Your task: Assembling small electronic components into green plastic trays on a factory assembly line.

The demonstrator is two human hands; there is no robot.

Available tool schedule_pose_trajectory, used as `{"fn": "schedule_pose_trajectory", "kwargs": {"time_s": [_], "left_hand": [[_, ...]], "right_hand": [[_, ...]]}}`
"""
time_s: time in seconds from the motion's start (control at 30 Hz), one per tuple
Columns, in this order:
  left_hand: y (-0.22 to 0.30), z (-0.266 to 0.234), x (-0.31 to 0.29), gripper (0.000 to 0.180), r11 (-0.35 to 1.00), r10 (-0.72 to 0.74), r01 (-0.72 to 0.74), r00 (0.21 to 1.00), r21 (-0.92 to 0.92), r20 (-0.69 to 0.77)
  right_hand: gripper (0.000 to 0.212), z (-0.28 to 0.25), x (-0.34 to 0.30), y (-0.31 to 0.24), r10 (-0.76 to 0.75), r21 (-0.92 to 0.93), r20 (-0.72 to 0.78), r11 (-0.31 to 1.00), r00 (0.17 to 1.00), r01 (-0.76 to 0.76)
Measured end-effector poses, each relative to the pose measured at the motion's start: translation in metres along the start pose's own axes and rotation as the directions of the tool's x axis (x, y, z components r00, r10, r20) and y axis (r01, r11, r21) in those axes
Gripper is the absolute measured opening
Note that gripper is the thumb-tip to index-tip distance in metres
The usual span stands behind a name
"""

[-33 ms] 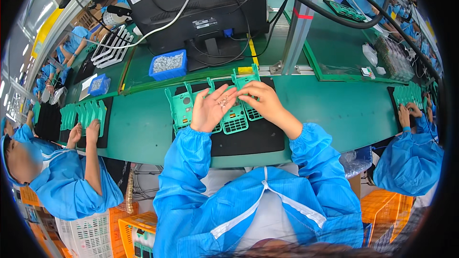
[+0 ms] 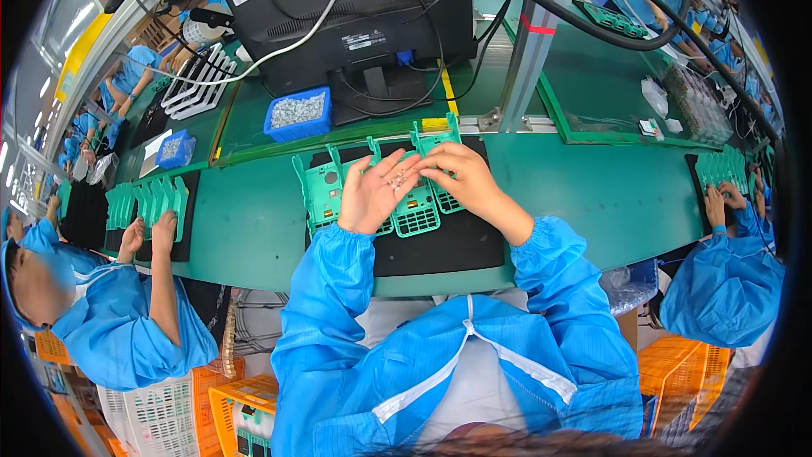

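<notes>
My left hand [image 2: 372, 195] lies palm up over the green plastic frames [image 2: 414, 211] and cups several small silvery metal parts [image 2: 396, 179]. My right hand [image 2: 461, 176] comes in from the right, its fingertips pinched together at those parts on the left palm. Whether it has one between its fingers is too small to tell. Both hands hover above a black mat [image 2: 457, 245] on the green bench [image 2: 592, 195]. Three green frames stand side by side on the mat, partly hidden by my hands.
A blue bin [image 2: 296, 114] of small metal parts sits behind the mat, beside the back of a black monitor [image 2: 364, 8]. A grey post [image 2: 529, 42] rises at the right. Co-workers in blue sleeves handle green frames at the left [image 2: 144, 203] and the right [image 2: 723, 173].
</notes>
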State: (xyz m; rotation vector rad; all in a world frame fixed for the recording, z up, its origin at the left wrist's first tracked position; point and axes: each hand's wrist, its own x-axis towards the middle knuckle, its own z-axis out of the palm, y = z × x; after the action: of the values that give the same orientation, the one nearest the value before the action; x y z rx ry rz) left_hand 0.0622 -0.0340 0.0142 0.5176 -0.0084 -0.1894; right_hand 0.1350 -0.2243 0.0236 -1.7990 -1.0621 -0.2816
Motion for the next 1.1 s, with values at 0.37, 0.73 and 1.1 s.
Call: {"fn": "schedule_pose_trajectory", "kwargs": {"time_s": [0.37,0.73,1.1], "left_hand": [[-0.004,-0.003,-0.004,0.059,0.990,0.034,-0.028,0.999,0.139,-0.040],[-0.009,0.005,-0.011,0.016,0.127,0.461,-0.267,0.868,0.955,0.181],[-0.002,-0.002,-0.012,0.013,0.008,0.438,-0.302,0.858,0.953,0.268]], "right_hand": [[0.009,0.016,0.009,-0.009,0.105,0.038,0.063,0.993,0.992,-0.108],[0.019,0.010,-0.007,0.004,0.411,0.704,0.398,0.435,0.820,-0.561],[0.019,0.019,-0.013,0.007,0.382,0.738,0.395,0.409,0.835,-0.537]]}}
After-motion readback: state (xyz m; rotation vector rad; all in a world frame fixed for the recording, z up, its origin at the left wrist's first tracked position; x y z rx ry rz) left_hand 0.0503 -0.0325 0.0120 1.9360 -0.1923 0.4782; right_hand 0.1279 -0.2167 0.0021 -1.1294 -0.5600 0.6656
